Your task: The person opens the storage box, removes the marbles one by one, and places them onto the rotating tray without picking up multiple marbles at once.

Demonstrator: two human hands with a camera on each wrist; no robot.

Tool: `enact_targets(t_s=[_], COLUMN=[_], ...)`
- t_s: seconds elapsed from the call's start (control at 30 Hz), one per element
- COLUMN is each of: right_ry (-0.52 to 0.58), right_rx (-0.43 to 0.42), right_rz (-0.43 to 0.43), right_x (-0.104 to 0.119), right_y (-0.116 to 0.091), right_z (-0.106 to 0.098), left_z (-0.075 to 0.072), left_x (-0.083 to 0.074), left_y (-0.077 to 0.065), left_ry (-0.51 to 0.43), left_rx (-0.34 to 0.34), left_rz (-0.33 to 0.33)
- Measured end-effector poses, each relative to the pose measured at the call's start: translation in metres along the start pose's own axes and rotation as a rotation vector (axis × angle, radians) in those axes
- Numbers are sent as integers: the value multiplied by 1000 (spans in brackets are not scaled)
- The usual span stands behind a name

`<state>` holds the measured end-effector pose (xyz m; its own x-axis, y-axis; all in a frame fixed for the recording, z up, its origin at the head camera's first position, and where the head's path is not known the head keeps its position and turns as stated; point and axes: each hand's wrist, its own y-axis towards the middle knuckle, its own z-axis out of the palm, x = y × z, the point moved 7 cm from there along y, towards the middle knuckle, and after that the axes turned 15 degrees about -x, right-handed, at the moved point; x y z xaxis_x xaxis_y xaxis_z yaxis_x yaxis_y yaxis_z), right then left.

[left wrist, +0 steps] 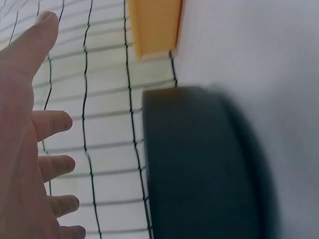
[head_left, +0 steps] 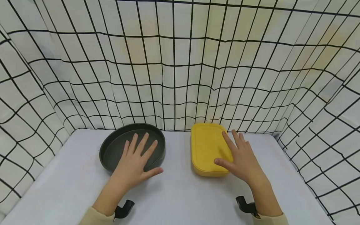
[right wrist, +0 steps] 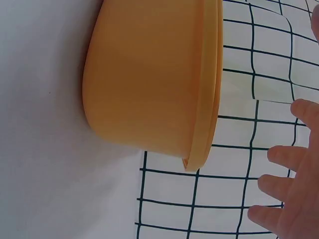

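Note:
A dark green round pan-like dish with a raised rim sits at the left of the white table. My left hand hovers over its near right part, fingers spread and straight. In the left wrist view the dish's side wall is near, and the fingers stay apart from it. To the right lies a yellow rectangular box with a lid. Over its right edge hovers my right hand, fingers spread. The right wrist view shows the box's side with a gap before the fingertips. Neither hand holds anything.
White walls with a black grid net enclose the table at the back and both sides. A black wrist mount sits on the left wrist and another black mount on the right.

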<state>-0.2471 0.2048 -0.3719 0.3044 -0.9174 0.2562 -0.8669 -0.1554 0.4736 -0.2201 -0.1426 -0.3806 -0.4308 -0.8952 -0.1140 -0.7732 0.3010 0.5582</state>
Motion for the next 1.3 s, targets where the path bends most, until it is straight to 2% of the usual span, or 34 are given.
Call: enact_targets(t_s=[0.13, 0.37, 0.47, 0.57, 0.67, 0.9, 1.07, 1.3], right_ry=[29, 64, 76, 81, 83, 117, 149, 167], right_rx=[71, 165, 193, 228, 253, 304, 334, 339], right_rz=[22, 17, 25, 46, 57, 92, 108, 128], right_x=[-3, -9, -10, -14, -18, -23, -24, -28], right_y=[-5, -13, -17, -20, -22, -22, -22, -22], right_z=[6, 14, 17, 21, 24, 28, 30, 33], left_z=[9, 24, 29, 36, 44, 69, 84, 103], left_x=[-17, -54, -72, -85, -91, -91, -91, -89], left_y=[-4, -9, -12, -12, -8, 1, 8, 19], left_ry=[-2, -73, -133, -187, -200, -228, -220, -194], left_rx=[19, -14, 16, 82, 149, 278, 308, 312], left_rz=[53, 153, 182, 181, 153, 30, -30, -94])
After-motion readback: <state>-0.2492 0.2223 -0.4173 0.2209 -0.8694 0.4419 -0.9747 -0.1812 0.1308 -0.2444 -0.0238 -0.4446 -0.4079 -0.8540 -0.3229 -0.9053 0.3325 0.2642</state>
